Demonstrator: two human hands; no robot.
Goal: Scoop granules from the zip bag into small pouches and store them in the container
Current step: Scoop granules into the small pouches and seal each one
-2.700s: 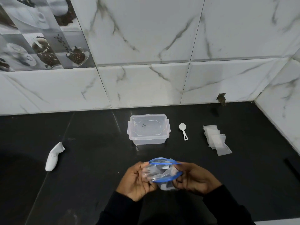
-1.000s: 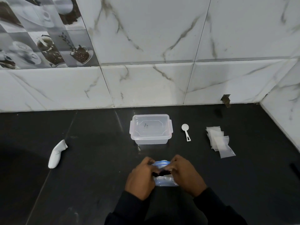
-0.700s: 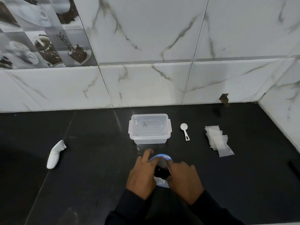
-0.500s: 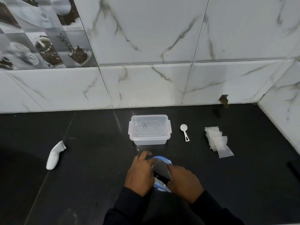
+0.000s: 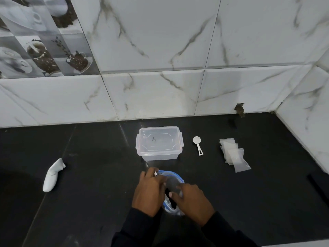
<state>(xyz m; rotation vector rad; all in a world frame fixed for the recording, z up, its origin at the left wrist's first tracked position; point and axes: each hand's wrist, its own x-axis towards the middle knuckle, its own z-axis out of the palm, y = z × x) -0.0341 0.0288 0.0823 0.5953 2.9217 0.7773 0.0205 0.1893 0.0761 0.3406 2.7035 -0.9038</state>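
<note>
A clear zip bag [image 5: 171,179] with a blue rim stands on the black counter, its mouth spread wide. My left hand [image 5: 149,192] grips the bag's left edge and my right hand [image 5: 193,201] grips its right side. The bag's contents are hidden by my hands. Behind it sits a clear plastic container [image 5: 159,142] with its lid on. A small white scoop [image 5: 198,144] lies to the container's right. Several small clear pouches [image 5: 232,154] lie in a loose pile further right.
A white handheld device [image 5: 51,175] lies on the counter at the left. Marble-tiled walls close off the back and the right side. A dark object [image 5: 318,186] shows at the right edge of the counter.
The bag has gone from being held up in the air to resting on the counter. My hands have pulled its mouth open wider and shifted to its sides.
</note>
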